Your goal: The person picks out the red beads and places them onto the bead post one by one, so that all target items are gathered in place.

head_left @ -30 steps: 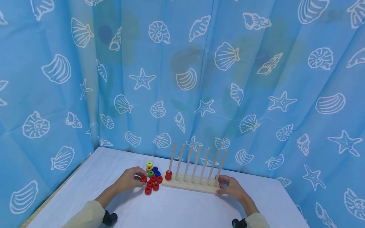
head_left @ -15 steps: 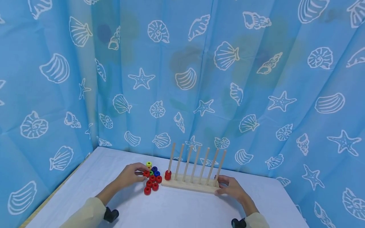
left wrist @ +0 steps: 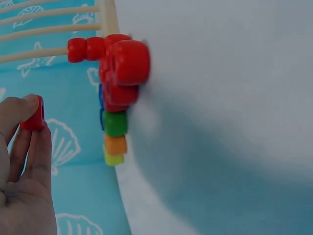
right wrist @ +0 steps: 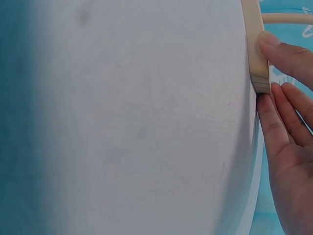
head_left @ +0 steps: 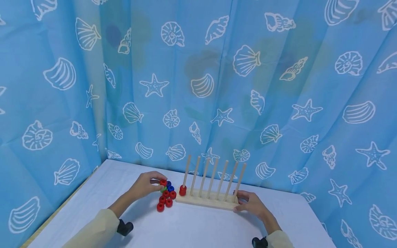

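My left hand (head_left: 143, 186) pinches a red bead (left wrist: 33, 120) between thumb and fingertips, lifted off the table. In the head view that bead overlaps the far end of a bead cluster. The cluster has several red beads (head_left: 160, 207), blue beads (head_left: 171, 188), a green bead (left wrist: 116, 124), an orange bead (left wrist: 115, 145) and a yellow bead (left wrist: 114, 159). Right of it stands a wooden peg rack (head_left: 208, 202) with several upright pegs. Two red beads (left wrist: 86, 49) are threaded on its leftmost peg. At the rack's right end my right hand (head_left: 252, 205) grips the base, thumb on the near side.
The rack and beads stand on a table with a white cover (head_left: 198, 227). Blue curtains (head_left: 198, 113) printed with shells and starfish hang behind the table and at its sides. The table's left edge (head_left: 62, 211) shows bare wood.
My left hand has picked up the red bead from the cluster's left side and carried it away from me, over the far beads. The right hand stays on the rack.
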The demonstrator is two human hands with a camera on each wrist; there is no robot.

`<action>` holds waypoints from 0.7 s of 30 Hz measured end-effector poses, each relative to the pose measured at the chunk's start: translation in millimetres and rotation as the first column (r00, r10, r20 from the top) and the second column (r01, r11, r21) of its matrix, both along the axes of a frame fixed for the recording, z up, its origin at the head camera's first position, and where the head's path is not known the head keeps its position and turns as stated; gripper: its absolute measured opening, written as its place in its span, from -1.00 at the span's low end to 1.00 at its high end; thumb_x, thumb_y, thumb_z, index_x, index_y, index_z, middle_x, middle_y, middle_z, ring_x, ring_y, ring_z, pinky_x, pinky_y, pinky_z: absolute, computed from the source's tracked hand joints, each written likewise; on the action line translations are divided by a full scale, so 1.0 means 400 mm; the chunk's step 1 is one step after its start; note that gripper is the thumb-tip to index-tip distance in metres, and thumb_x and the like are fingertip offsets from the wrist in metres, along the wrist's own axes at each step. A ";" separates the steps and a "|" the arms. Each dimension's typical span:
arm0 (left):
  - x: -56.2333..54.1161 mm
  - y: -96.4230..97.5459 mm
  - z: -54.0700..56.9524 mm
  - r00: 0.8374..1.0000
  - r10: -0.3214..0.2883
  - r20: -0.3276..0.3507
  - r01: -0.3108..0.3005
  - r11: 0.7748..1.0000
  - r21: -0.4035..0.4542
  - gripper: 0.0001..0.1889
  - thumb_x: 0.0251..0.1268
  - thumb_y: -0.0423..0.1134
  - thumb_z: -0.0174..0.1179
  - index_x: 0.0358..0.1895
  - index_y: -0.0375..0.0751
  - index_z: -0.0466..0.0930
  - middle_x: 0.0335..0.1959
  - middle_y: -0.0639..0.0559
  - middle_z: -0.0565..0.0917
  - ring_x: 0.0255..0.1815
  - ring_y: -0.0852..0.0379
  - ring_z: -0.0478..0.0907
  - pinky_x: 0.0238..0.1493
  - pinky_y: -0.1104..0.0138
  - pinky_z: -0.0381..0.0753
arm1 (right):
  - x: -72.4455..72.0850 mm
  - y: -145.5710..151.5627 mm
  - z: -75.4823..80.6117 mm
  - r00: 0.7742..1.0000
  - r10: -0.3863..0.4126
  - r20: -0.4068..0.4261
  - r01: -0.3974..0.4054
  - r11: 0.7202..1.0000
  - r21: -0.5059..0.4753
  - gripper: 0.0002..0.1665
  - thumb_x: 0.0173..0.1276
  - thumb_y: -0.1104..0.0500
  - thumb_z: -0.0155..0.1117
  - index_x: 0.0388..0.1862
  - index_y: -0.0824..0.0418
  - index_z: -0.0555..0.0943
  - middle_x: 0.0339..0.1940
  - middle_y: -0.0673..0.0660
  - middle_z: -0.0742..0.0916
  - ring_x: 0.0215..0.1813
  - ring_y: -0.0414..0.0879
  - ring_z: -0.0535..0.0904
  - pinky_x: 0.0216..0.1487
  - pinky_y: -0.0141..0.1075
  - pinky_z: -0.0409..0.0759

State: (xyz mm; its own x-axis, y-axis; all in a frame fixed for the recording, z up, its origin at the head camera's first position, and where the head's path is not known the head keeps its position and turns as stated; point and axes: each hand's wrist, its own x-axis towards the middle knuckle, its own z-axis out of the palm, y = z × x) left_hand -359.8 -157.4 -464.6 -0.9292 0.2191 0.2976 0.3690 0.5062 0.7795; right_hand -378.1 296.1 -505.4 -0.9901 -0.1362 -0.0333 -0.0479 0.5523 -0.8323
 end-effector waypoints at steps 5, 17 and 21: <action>-0.006 0.013 0.023 1.000 0.013 -0.014 -0.012 1.000 0.022 -0.63 0.11 -0.41 0.40 0.01 -0.08 0.67 -0.06 0.08 0.68 0.05 0.00 0.62 0.02 0.13 0.64 | -0.002 0.002 -0.002 1.000 0.008 0.001 -0.008 1.000 -0.006 -0.08 -0.16 0.23 0.65 0.27 0.28 0.51 0.24 0.25 0.60 0.33 0.24 0.42 0.22 -0.06 0.50; -0.007 0.057 0.084 0.998 -0.028 -0.049 0.033 0.993 0.113 -0.60 0.13 -0.33 0.41 0.08 -0.08 0.63 0.01 0.07 0.67 0.09 0.02 0.61 0.06 0.17 0.61 | 0.006 -0.004 0.008 1.000 0.000 0.002 0.000 1.000 -0.020 -0.09 -0.15 0.29 0.64 0.27 0.31 0.50 0.24 0.27 0.59 0.32 0.23 0.43 0.20 -0.06 0.52; -0.005 0.076 0.109 0.994 -0.054 -0.095 0.068 0.986 0.152 -0.58 0.16 -0.30 0.40 0.12 -0.10 0.60 0.05 0.03 0.66 0.09 0.03 0.62 0.03 0.22 0.62 | 0.003 -0.003 0.003 1.000 -0.004 0.000 0.004 1.000 -0.019 -0.09 -0.16 0.28 0.65 0.27 0.31 0.51 0.23 0.27 0.60 0.32 0.24 0.44 0.19 -0.07 0.53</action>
